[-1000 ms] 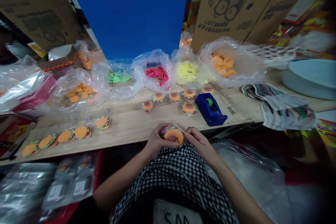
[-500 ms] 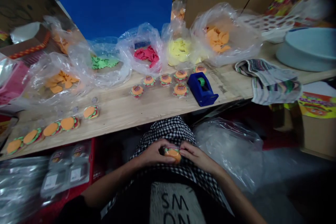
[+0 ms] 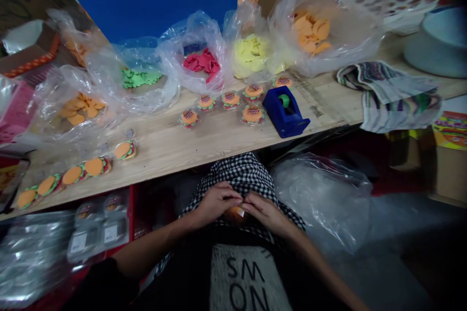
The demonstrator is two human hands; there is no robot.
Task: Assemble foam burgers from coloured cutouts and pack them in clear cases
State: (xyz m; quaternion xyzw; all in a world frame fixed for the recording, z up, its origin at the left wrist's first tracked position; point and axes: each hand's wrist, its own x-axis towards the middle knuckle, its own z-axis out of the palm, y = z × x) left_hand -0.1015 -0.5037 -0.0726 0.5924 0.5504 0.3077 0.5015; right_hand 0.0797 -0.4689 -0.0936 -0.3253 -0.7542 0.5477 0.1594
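My left hand (image 3: 219,202) and my right hand (image 3: 264,214) meet over my lap, fingers curled around a burger-shaped item in clear plastic (image 3: 235,214). Only a small orange edge of it shows between them. Behind my hands, a wooden table edge (image 3: 193,153) runs across the view. On it stand several wrapped burger-shaped items, such as one (image 3: 253,113) beside a blue tape dispenser (image 3: 285,112). Several unwrapped burger pieces, such as one (image 3: 125,150), lie in a row at the left. Both hands are apart from these.
Clear bags of orange (image 3: 310,29), yellow (image 3: 251,53), red (image 3: 202,64) and green (image 3: 140,77) foam pieces line the table's back. Striped printed sheets (image 3: 386,97) lie right. A red crate (image 3: 131,214) holds packaged burgers at lower left. A clear plastic sheet (image 3: 321,199) lies on my right.
My hands have closed further around the burger-shaped item, now mostly hidden, and sit lower towards my lap. The table and bags have shifted up the view.
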